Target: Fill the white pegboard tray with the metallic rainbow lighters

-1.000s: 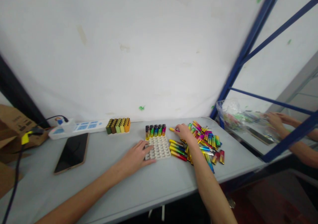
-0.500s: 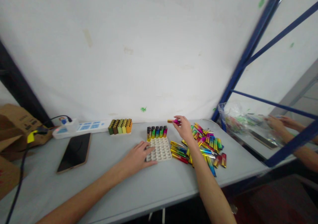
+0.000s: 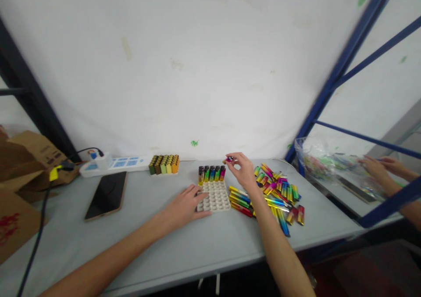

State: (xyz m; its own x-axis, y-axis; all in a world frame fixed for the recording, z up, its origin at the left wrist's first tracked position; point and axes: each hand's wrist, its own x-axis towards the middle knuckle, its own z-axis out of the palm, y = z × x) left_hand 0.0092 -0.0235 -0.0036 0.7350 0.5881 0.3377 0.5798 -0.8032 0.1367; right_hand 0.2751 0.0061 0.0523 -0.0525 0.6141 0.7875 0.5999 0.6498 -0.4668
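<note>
In the head view, my left hand (image 3: pixel 186 205) lies at the left edge of a white tray (image 3: pixel 217 199) with rows of round holes, fingers on its left side and thumb along its near edge, holding it. A row of several lighters (image 3: pixel 212 174) with black tops and shiny coloured bodies stands upright in the tray's far end. My right hand (image 3: pixel 242 169) is raised behind and right of the tray, pinching a pink and gold lighter (image 3: pixel 228 160) that is partly hidden by the fingers. Below and right of that hand spreads a pile of shiny multicoloured lighters (image 3: pixel 279 202).
A second block of lighters (image 3: pixel 164 165), green to orange, stands by the wall. Left of it are a power strip (image 3: pixel 128 162), a phone (image 3: pixel 107 195), a cable and paper bags (image 3: pixel 19 200). A blue metal frame (image 3: pixel 320 104) rises at right; beyond it another person's hands (image 3: pixel 378 167) work near a plastic bag.
The lighter in my right hand has turned from lying sideways to pointing more towards me. My left hand stays on the tray. The whole view has shifted slightly.
</note>
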